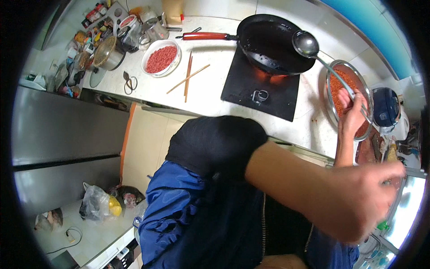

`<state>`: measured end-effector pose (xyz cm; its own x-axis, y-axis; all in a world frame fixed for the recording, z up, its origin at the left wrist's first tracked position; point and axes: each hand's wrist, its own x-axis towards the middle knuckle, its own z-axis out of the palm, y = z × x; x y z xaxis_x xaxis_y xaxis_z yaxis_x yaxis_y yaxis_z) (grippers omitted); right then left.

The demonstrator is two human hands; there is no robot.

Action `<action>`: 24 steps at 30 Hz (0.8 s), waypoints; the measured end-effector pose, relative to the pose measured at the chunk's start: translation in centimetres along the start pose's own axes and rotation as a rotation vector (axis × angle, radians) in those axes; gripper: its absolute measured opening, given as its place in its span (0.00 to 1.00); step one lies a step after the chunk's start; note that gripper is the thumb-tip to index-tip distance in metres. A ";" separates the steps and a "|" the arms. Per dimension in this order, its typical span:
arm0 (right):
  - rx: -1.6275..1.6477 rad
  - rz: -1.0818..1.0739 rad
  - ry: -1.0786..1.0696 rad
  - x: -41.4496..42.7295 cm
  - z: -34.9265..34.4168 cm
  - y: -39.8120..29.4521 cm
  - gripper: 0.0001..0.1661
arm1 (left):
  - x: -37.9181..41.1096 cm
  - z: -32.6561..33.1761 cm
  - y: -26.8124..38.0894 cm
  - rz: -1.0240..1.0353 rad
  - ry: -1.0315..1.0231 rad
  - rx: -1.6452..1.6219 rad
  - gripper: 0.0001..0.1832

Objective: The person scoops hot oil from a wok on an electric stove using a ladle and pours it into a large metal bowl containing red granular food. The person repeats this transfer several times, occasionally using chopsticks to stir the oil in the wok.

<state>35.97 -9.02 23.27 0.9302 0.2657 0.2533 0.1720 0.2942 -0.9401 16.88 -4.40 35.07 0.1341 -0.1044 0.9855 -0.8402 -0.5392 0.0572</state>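
Observation:
My right hand holds a metal ladle by its handle over a steel bowl of red-orange crumbly or ground food. The ladle's round head rests at or over the right rim of a black wok, which holds dark liquid and has a red handle. Under the wok lies a black cooktop with a red glow. My left hand, blurred and with bent fingers, reaches across my right forearm to the far right; whether it holds anything is unclear.
Left of the cooktop are chopsticks, scissors and a white bowl of red-skinned peanuts. A lidded pot, a metal pitcher and jars crowd the far left. Beyond the steel bowl stands a dark blue appliance.

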 end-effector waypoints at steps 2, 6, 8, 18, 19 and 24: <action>-0.014 0.003 -0.002 -0.2 0.8 0.1 0.13 | -1.6 -1.7 -1.2 -0.032 -0.126 0.042 0.07; -0.100 -0.022 -0.119 0.1 1.8 2.2 0.11 | -7.6 -5.9 -3.5 -0.344 -0.483 0.221 0.05; -0.219 -0.069 -0.180 0.0 2.1 3.3 0.11 | -11.5 -7.5 -4.1 -0.551 -0.513 0.205 0.04; -0.426 -0.183 -0.268 0.2 3.1 5.5 0.08 | -22.9 -10.9 0.4 -1.167 -0.471 0.273 0.10; -0.446 -0.182 -0.267 0.3 3.2 5.5 0.08 | -23.2 -10.7 0.5 -1.192 -0.442 0.273 0.09; -0.426 -0.216 -0.288 0.3 3.6 5.9 0.07 | -23.7 -9.8 0.8 -1.264 -0.319 0.265 0.07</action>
<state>36.10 -3.94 18.61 0.7433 0.4985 0.4461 0.5204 -0.0118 -0.8539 7.85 5.83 13.29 0.8886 0.4150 0.1954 0.0746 -0.5511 0.8311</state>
